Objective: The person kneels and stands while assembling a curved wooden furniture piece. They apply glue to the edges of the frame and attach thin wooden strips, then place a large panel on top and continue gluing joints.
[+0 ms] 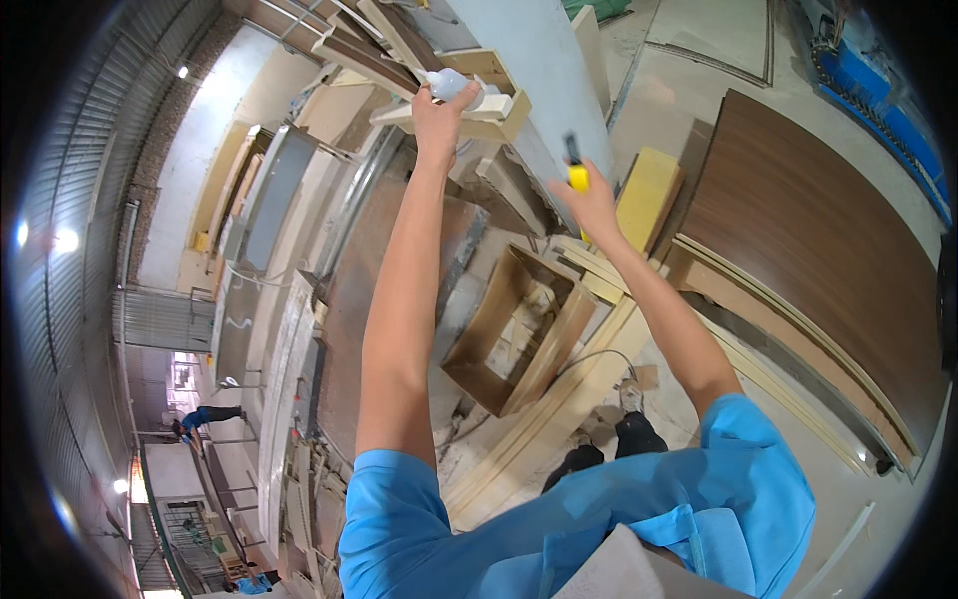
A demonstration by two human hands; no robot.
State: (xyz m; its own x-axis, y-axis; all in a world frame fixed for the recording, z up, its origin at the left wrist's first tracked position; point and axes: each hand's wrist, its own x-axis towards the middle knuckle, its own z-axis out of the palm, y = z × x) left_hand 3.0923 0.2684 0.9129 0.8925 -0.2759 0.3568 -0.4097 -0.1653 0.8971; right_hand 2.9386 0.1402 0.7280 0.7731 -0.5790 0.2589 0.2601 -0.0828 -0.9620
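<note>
My left hand (437, 122) reaches far forward and is closed around a translucent white squeeze bottle (451, 84) with a narrow tip pointing left. Just beside the bottle is a small wooden box (514, 118) fixed against a pale post. Over to the right, my right hand (593, 205) grips a small yellow-and-black hand tool (578, 178), its dark end pointing up and away. Motion blur hides the tool's exact kind. The two hands are well apart.
Below my arms stands an open brown box (514, 339) with scraps inside. Stacked dark brown panels (818, 250) lie at right, near a yellow block (646, 200). Long pale boards (549, 409) run past my feet. People work at far left.
</note>
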